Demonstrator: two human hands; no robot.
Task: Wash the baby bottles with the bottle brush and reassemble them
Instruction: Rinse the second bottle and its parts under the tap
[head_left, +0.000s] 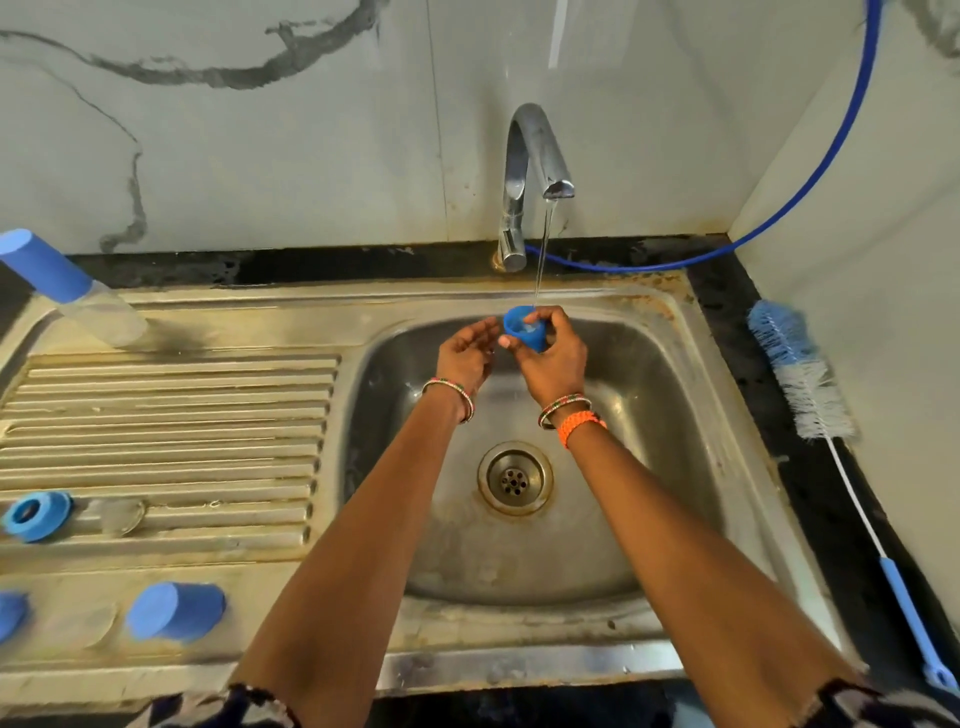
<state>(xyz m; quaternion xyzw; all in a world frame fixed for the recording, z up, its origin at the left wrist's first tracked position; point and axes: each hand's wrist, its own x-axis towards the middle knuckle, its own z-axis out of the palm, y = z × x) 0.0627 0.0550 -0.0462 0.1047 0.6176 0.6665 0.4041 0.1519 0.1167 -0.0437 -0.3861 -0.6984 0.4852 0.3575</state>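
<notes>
— Where's the blue collar (524, 326)?
— Pinched in the right grip (551, 349), under the tap's (535, 171) stream, over the sink (670, 364)
— And the left grip (467, 353)?
— Just beside it, fingers loosely curled, holding nothing

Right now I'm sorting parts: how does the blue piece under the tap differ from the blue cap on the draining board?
The blue piece is gripped by the right hand under running water; the blue cap lies untouched on its side. The piece shows its open hollow; the cap shows its closed end. Both are blue plastic.
</notes>
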